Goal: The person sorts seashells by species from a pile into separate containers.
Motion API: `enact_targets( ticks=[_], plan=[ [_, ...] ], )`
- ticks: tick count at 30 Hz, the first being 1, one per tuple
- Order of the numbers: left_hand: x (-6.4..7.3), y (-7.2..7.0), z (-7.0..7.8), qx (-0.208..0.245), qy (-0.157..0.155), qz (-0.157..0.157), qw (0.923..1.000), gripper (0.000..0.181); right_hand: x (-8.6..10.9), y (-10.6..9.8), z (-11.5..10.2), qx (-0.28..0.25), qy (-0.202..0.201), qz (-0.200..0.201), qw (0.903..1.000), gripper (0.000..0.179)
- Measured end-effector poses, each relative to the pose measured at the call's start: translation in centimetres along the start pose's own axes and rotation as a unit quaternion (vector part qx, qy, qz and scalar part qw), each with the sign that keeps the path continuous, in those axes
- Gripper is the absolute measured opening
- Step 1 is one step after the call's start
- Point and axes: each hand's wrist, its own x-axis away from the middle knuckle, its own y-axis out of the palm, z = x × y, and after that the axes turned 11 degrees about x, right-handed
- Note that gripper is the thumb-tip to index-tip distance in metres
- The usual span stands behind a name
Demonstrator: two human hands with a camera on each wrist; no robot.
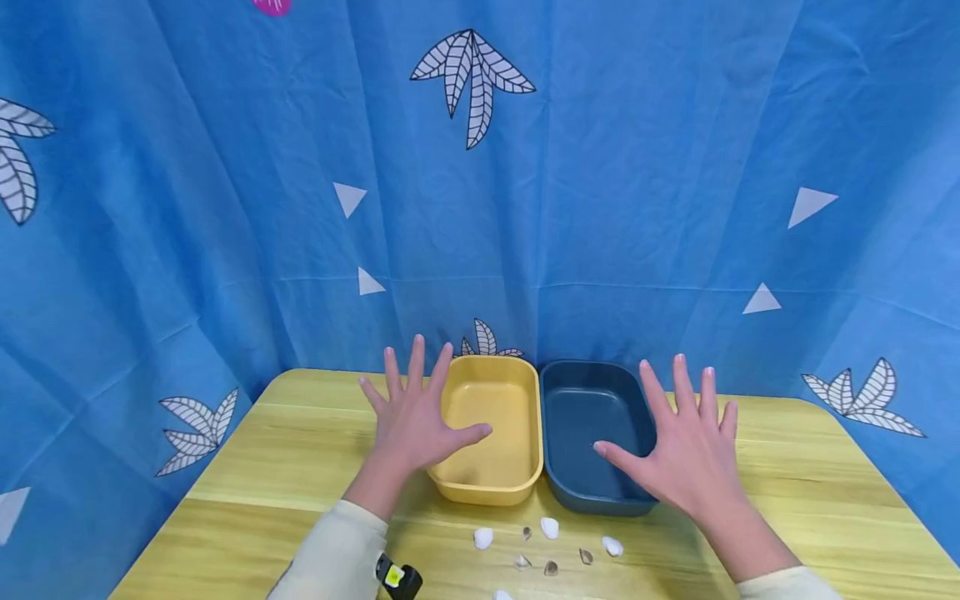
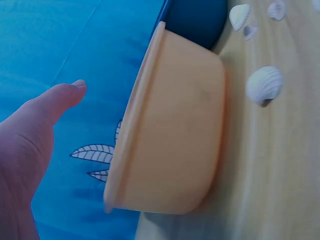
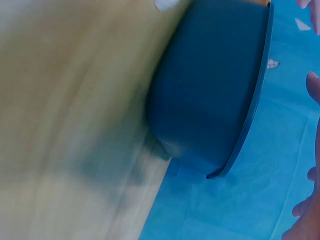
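In the head view my left hand [image 1: 416,421] is spread wide over the left side of a yellow rectangular tub [image 1: 487,497], holding nothing. My right hand [image 1: 690,454] is spread likewise at the right side of a dark blue tub [image 1: 600,504], also with nothing in it. The two tubs stand side by side with nothing inside. In front of them lie several shells: white ones such as the shell [image 1: 483,538] at the left and the shell [image 1: 612,547] at the right, and small brownish ones like the shell [image 1: 551,568] between.
The light wooden table [image 1: 285,475] carries everything. A blue curtain [image 1: 622,167] with leaf and triangle prints hangs behind its far edge. A black wrist device [image 1: 399,577] with a yellow label sits by the left sleeve [image 1: 333,554].
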Motion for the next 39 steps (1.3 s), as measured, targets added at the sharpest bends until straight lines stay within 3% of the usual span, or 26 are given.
enact_targets(
  ticks=[9,18,23,30,39],
  plan=[
    [2.2,1.3,-0.3,0.029,0.003,-0.016,0.9994,0.123,4.3,-0.7,-0.4,-0.06,-0.006,0.016,0.998,0.114],
    [3.6,3.3,-1.2,0.112,0.0,-0.051,0.9924,0.122,7.7,-0.6,-1.1,-0.143,0.008,-0.003,0.9897,0.105],
    [4.2,4.4,-1.7,0.142,0.008,-0.053,0.9884,0.12,9.5,-0.8,-1.5,-0.221,0.036,0.014,0.9745,0.096],
    [4.4,4.8,-2.1,0.181,-0.001,-0.043,0.9825,0.121,10.4,-0.4,-2.0,-0.275,0.05,0.054,0.9587,0.083],
    [4.6,5.0,-2.3,0.223,-0.006,-0.029,0.9742,0.12,11.1,0.0,-2.7,-0.35,0.144,0.003,0.9258,0.045]
  ],
)
